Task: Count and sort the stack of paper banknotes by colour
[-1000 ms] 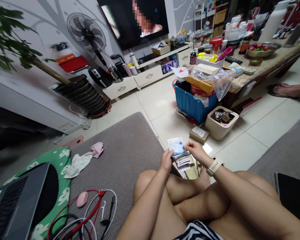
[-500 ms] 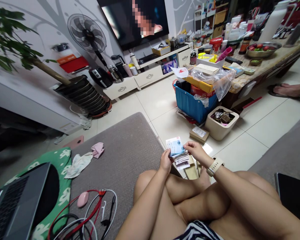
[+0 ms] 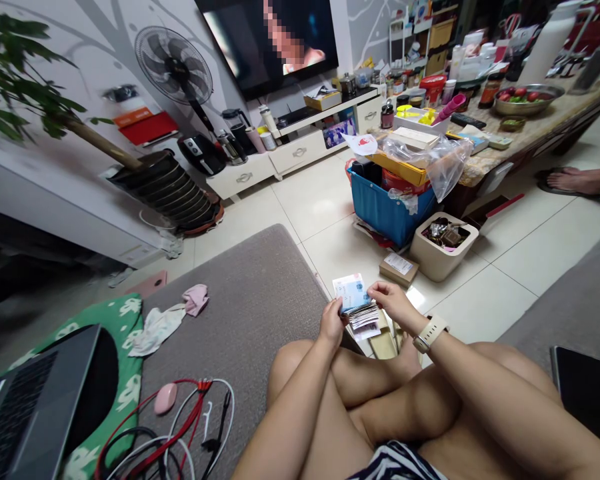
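Observation:
My left hand (image 3: 333, 323) is closed on the left side of a thick stack of banknotes (image 3: 364, 316), its thumb on top. The top piece is pale blue and white, and layered paper edges show below it, with a purplish piece at the bottom. My right hand (image 3: 389, 299) pinches the right edge of the top blue banknote (image 3: 353, 291). Both hands are above my crossed legs, close to the sofa's edge. The fingers under the stack are hidden.
A grey sofa seat (image 3: 240, 300) holds tangled cables (image 3: 195, 417), a pink case (image 3: 165, 399) and a laptop (image 3: 35, 407). On the floor ahead stand a small cardboard box (image 3: 399, 268), a beige bin (image 3: 443, 260) and a blue basket (image 3: 387, 207). A phone (image 3: 586, 390) lies at right.
The top banknotes have shifted slightly under my fingers, and their printed pattern looks a little different. Both hands stay in nearly the same place.

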`<action>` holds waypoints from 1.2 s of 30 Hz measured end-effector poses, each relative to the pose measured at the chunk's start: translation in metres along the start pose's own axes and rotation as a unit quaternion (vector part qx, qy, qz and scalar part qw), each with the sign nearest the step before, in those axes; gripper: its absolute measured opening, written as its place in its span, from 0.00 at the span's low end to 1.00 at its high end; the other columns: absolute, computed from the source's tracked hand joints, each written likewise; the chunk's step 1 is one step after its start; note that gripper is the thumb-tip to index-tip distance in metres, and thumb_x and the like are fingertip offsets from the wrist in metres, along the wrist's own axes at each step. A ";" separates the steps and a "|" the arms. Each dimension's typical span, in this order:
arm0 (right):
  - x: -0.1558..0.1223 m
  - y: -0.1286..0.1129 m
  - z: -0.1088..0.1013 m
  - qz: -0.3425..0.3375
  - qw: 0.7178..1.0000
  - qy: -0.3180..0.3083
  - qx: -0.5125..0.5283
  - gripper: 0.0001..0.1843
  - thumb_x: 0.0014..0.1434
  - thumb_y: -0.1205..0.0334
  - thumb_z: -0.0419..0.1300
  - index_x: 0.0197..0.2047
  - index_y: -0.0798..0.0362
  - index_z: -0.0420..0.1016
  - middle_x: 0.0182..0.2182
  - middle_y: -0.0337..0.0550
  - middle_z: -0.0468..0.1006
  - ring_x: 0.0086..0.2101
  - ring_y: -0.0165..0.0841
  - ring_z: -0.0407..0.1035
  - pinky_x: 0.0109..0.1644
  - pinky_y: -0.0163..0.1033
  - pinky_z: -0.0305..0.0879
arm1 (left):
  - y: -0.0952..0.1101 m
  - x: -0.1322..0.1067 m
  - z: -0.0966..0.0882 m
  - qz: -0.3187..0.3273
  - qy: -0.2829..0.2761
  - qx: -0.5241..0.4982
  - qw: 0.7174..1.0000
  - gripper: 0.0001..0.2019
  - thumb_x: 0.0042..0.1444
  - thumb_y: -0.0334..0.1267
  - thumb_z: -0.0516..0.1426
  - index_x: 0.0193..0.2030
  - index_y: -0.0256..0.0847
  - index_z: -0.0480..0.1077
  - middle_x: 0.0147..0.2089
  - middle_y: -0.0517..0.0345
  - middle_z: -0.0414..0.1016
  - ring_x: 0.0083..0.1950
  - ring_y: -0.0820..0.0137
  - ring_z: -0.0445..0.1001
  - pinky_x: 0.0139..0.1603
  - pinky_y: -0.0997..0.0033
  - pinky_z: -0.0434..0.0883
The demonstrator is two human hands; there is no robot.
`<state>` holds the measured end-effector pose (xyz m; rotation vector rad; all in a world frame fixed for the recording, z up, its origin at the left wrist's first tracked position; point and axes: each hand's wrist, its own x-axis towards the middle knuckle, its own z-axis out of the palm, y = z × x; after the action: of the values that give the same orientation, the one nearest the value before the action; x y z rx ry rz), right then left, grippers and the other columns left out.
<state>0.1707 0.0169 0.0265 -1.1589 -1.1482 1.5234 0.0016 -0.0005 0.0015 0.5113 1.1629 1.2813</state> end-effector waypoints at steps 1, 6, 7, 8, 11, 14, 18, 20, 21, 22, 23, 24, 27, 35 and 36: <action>0.000 0.000 0.000 -0.003 1.000 0.001 0.004 0.15 0.51 0.49 0.64 0.27 0.53 0.73 0.24 0.36 0.69 0.25 0.29 0.59 0.31 0.37 0.54 | 0.000 0.000 0.000 0.000 0.000 0.000 1.000 0.15 0.42 0.47 0.67 0.30 0.36 0.75 0.29 0.56 0.78 0.30 0.68 0.74 0.28 0.72 0.66; -0.001 -0.003 0.001 0.003 1.000 -0.005 0.010 0.15 0.52 0.48 0.63 0.28 0.53 0.72 0.23 0.37 0.72 0.24 0.29 0.59 0.31 0.37 0.53 | 0.003 -0.003 0.002 0.002 -0.007 -0.018 1.000 0.15 0.41 0.47 0.67 0.28 0.36 0.74 0.26 0.58 0.76 0.29 0.69 0.74 0.31 0.71 0.68; -0.001 -0.004 0.001 0.004 1.000 -0.008 0.006 0.16 0.53 0.48 0.62 0.28 0.52 0.71 0.22 0.38 0.72 0.24 0.30 0.59 0.31 0.38 0.54 | 0.004 -0.004 0.003 0.002 -0.008 -0.021 1.000 0.15 0.41 0.46 0.68 0.27 0.36 0.74 0.26 0.58 0.76 0.28 0.69 0.74 0.31 0.71 0.68; -0.002 -0.004 0.001 0.004 1.000 -0.010 0.002 0.16 0.53 0.47 0.62 0.27 0.52 0.71 0.22 0.38 0.73 0.25 0.30 0.60 0.32 0.38 0.54 | 0.005 -0.004 0.004 0.002 -0.009 -0.023 1.000 0.15 0.40 0.46 0.68 0.27 0.36 0.73 0.25 0.58 0.76 0.28 0.69 0.74 0.32 0.70 0.68; -0.003 -0.005 0.001 0.000 1.000 -0.003 -0.008 0.18 0.50 0.46 0.65 0.26 0.52 0.70 0.22 0.38 0.72 0.27 0.32 0.63 0.33 0.38 0.57 | 0.008 -0.007 0.007 -0.001 -0.012 -0.020 1.000 0.15 0.39 0.46 0.68 0.27 0.37 0.73 0.25 0.58 0.76 0.29 0.68 0.74 0.34 0.69 0.69; -0.003 -0.004 0.001 0.008 1.000 0.014 -0.011 0.19 0.45 0.47 0.69 0.26 0.52 0.69 0.23 0.37 0.71 0.28 0.32 0.63 0.35 0.39 0.58 | 0.010 -0.009 0.008 -0.008 -0.017 -0.011 1.000 0.15 0.38 0.45 0.69 0.28 0.36 0.74 0.27 0.56 0.78 0.30 0.67 0.75 0.34 0.69 0.68; -0.001 0.002 -0.001 0.016 0.999 0.044 -0.011 0.19 0.44 0.49 0.70 0.30 0.52 0.69 0.24 0.36 0.69 0.28 0.32 0.63 0.35 0.38 0.58 | 0.009 -0.008 0.007 -0.009 -0.039 -0.006 0.999 0.17 0.38 0.43 0.69 0.34 0.35 0.77 0.31 0.53 0.80 0.32 0.65 0.76 0.36 0.68 0.69; 0.001 0.005 -0.001 0.010 0.999 0.051 -0.012 0.19 0.45 0.48 0.69 0.30 0.52 0.70 0.26 0.37 0.70 0.29 0.33 0.64 0.36 0.39 0.59 | 0.008 -0.008 0.006 -0.008 -0.053 -0.005 0.999 0.18 0.38 0.43 0.69 0.35 0.35 0.77 0.32 0.52 0.81 0.33 0.64 0.77 0.36 0.67 0.69; 0.001 0.006 -0.002 0.007 0.999 0.049 -0.014 0.18 0.46 0.47 0.68 0.30 0.52 0.70 0.26 0.38 0.71 0.30 0.33 0.64 0.37 0.39 0.59 | 0.008 -0.008 0.005 -0.008 -0.058 -0.005 0.998 0.18 0.38 0.43 0.69 0.35 0.35 0.77 0.32 0.52 0.81 0.33 0.63 0.77 0.36 0.67 0.69; 0.002 0.006 -0.002 0.007 0.999 0.043 -0.018 0.18 0.47 0.47 0.67 0.29 0.52 0.70 0.27 0.38 0.71 0.30 0.33 0.64 0.37 0.39 0.59 | 0.007 -0.008 0.005 -0.009 -0.061 -0.005 0.998 0.18 0.38 0.43 0.69 0.35 0.35 0.77 0.32 0.52 0.81 0.33 0.63 0.77 0.37 0.67 0.69; 0.002 0.006 -0.002 0.008 0.999 0.035 -0.023 0.18 0.48 0.46 0.66 0.27 0.52 0.70 0.27 0.39 0.71 0.30 0.33 0.64 0.37 0.39 0.59 | 0.007 -0.008 0.005 -0.010 -0.061 -0.005 0.998 0.18 0.38 0.43 0.69 0.35 0.35 0.77 0.31 0.52 0.80 0.33 0.64 0.77 0.36 0.67 0.69; 0.002 0.006 -0.002 0.009 0.999 0.028 -0.027 0.18 0.48 0.46 0.65 0.26 0.52 0.69 0.26 0.39 0.71 0.30 0.33 0.64 0.37 0.39 0.59 | 0.007 -0.008 0.005 -0.011 -0.058 -0.005 0.998 0.17 0.38 0.42 0.69 0.34 0.35 0.77 0.31 0.53 0.80 0.32 0.64 0.77 0.36 0.67 0.69; 0.001 0.003 -0.002 0.012 0.999 0.019 -0.034 0.18 0.48 0.46 0.64 0.24 0.52 0.68 0.24 0.38 0.69 0.29 0.33 0.62 0.35 0.38 0.57 | 0.006 -0.007 0.005 -0.012 -0.039 -0.013 0.999 0.16 0.38 0.43 0.69 0.31 0.35 0.76 0.29 0.55 0.79 0.30 0.67 0.75 0.33 0.69 0.69; -0.002 -0.005 0.001 0.005 1.000 -0.005 -0.015 0.17 0.49 0.47 0.64 0.24 0.52 0.69 0.22 0.36 0.67 0.26 0.31 0.58 0.32 0.38 0.54 | 0.005 -0.005 0.005 0.004 -0.005 -0.036 0.999 0.14 0.42 0.45 0.67 0.28 0.36 0.75 0.27 0.58 0.77 0.30 0.67 0.75 0.33 0.70 0.70; -0.003 -0.005 0.001 0.005 1.000 -0.009 -0.012 0.17 0.49 0.47 0.64 0.24 0.52 0.70 0.21 0.36 0.67 0.26 0.30 0.58 0.32 0.38 0.54 | 0.006 -0.005 0.005 0.003 -0.004 -0.036 0.999 0.14 0.42 0.45 0.67 0.29 0.36 0.75 0.27 0.57 0.77 0.31 0.66 0.76 0.34 0.69 0.70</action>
<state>0.1708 0.0153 0.0323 -1.1723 -1.1769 1.5341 0.0042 -0.0022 0.0101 0.4677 1.1055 1.3206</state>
